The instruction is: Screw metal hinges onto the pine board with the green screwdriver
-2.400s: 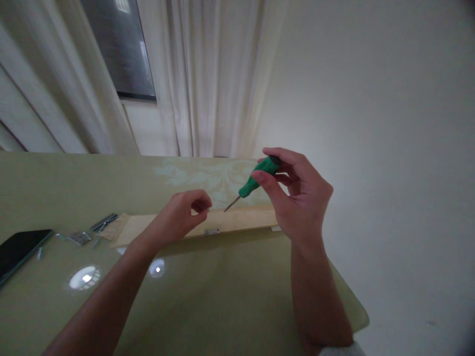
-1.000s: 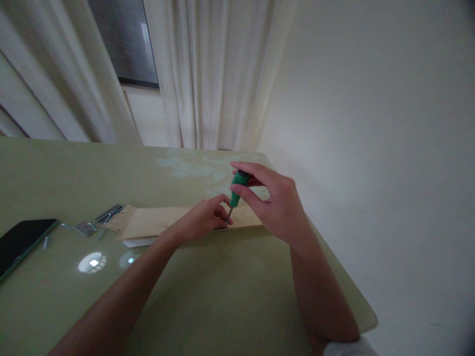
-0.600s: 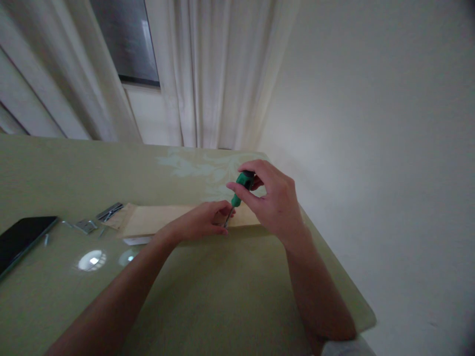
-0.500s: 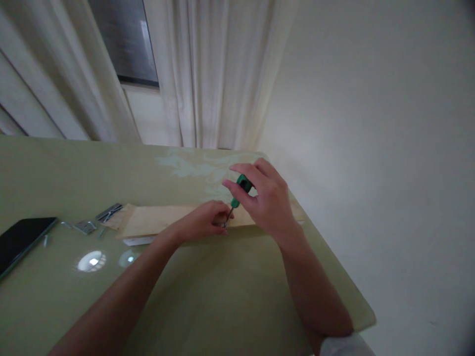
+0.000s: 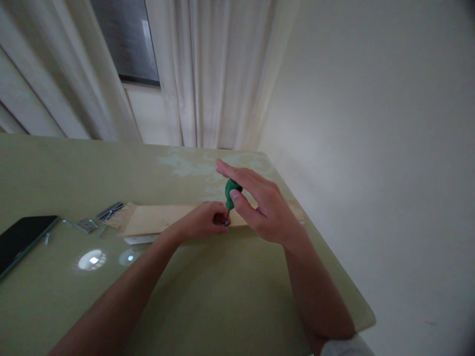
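A green-handled screwdriver (image 5: pixel 230 192) stands almost upright over the wooden board (image 5: pixel 159 217). My right hand (image 5: pixel 260 205) is round its handle, thumb against the side and the other fingers stretched over the top. The metal shaft runs down to a small metal piece (image 5: pixel 225 223) at the board's near edge, too small to make out. Around that spot my left hand (image 5: pixel 206 217) is closed in a pinch, its wrist near the board's front edge. Whatever sits between the left fingertips is mostly hidden.
Left of the board lie a metal hinge (image 5: pixel 86 225), another dark metal piece (image 5: pixel 110 210) and several screws (image 5: pixel 47 239). A black phone (image 5: pixel 24 240) rests at the far left of the greenish table (image 5: pixel 92 173). Curtains (image 5: pixel 222 74) hang behind; a wall rises to the right.
The screwdriver has swung from leaning right to nearly upright. My right hand has moved slightly left, with its fingers now over the handle's top. My left hand stays at the same spot.
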Available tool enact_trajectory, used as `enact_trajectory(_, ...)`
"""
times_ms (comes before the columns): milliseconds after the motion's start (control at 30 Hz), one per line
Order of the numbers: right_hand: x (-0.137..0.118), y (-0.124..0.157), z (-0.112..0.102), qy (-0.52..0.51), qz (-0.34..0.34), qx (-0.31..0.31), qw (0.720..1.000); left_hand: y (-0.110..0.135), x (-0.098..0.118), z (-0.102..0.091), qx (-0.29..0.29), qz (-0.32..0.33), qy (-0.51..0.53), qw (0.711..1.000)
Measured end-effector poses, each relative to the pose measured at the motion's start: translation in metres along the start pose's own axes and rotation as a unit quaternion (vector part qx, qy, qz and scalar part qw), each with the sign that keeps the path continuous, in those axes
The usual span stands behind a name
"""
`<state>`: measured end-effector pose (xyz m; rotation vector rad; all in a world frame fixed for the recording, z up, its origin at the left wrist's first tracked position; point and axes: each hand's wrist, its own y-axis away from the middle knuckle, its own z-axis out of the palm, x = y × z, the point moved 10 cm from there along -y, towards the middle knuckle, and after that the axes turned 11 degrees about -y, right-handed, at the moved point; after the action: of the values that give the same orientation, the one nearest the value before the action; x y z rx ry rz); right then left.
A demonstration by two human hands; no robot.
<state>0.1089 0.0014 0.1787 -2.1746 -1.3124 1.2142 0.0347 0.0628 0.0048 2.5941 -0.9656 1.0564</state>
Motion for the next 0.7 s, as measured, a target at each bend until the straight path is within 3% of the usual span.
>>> enact_trajectory(200,0.003,0.001,-0.010,0.120,0.002,0.050,0.992,0.000,0.002,-0.001,-0.005,0.001,-0.003,1.000)
enact_trajectory(333,0.010,0.001,-0.010,0.041,-0.017,0.055,0.997,-0.001,-0.002,0.000,-0.010,-0.004,0.001,1.000)
enact_trajectory(467,0.019,0.004,-0.027,0.089,-0.014,0.141,0.986,-0.001,-0.006,-0.001,-0.010,-0.021,-0.007,1.000)
enact_trajectory(600,0.019,0.001,-0.019,0.029,-0.027,0.085,0.996,-0.001,-0.004,0.000,-0.016,-0.019,0.007,1.000)
enact_trajectory(700,0.018,0.002,-0.025,0.040,-0.031,0.124,0.991,-0.001,-0.004,-0.001,-0.014,-0.017,0.006,1.000)
